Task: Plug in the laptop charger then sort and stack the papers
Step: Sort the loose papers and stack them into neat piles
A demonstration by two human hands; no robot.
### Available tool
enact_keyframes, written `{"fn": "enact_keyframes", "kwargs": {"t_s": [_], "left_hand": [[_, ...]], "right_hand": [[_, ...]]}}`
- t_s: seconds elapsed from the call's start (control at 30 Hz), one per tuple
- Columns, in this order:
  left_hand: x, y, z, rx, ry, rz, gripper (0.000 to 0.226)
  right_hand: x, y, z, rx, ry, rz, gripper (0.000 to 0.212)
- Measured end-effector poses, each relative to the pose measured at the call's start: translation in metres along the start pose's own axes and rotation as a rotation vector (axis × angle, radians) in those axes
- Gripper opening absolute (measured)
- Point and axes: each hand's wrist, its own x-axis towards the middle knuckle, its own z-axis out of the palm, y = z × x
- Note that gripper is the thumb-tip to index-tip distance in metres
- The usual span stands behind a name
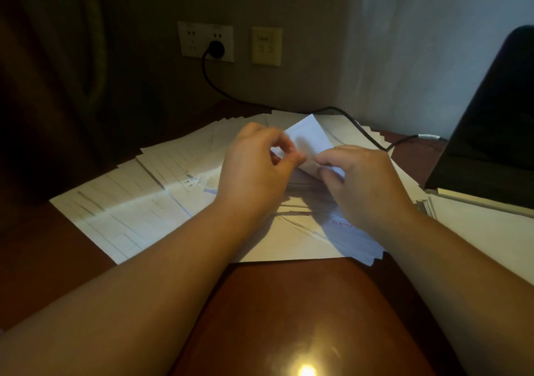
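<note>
Dim desk (303,303); left hand (254,167), right hand (361,182) pinch small paper (310,138).

Glossy reddish-brown surface (303,303) mirroring a lamp glare at lower centre; matt white paper sheets (138,211); smooth dark laptop lid (491,121); rubbery black cable (361,127).

Two hands, left (254,161) and right (361,179), one laptop (488,124), one plugged charger (216,48), and many uncounted papers (138,202) are seen.
</note>
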Motion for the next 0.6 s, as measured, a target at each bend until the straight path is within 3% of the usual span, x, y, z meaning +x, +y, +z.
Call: {"fn": "enact_keyframes", "kwargs": {"t_s": [0.13, 0.27, 0.3, 0.37, 0.47, 0.6], "left_hand": [[0.003, 0.003, -0.003, -0.25, 0.135, -0.174, 0.023], [0.009, 0.012, -0.01, -0.908, -0.008, -0.769, 0.028], [0.011, 0.011, -0.013, -1.086, -0.064, -0.903, 0.036], [0.014, 0.006, -0.022, -1.313, -0.201, -1.052, 0.057], [0.016, 0.006, -0.032, -1.263, -0.315, -1.074, 0.065], [0.017, 0.017, -0.039, -0.828, -0.341, -0.989, 0.021]], "right_hand": [[0.0, -0.003, -0.005, 0.027, 0.113, -0.001, 0.029], [-0.002, -0.019, -0.016, 0.187, 0.057, 0.086, 0.077], [-0.003, -0.021, -0.018, 0.24, 0.043, 0.07, 0.079], [-0.003, -0.021, -0.02, 0.339, 0.003, -0.018, 0.059], [-0.001, -0.019, -0.025, 0.493, -0.147, -0.068, 0.031], [0.0, -0.025, -0.029, 0.519, -0.327, -0.029, 0.022]]}}
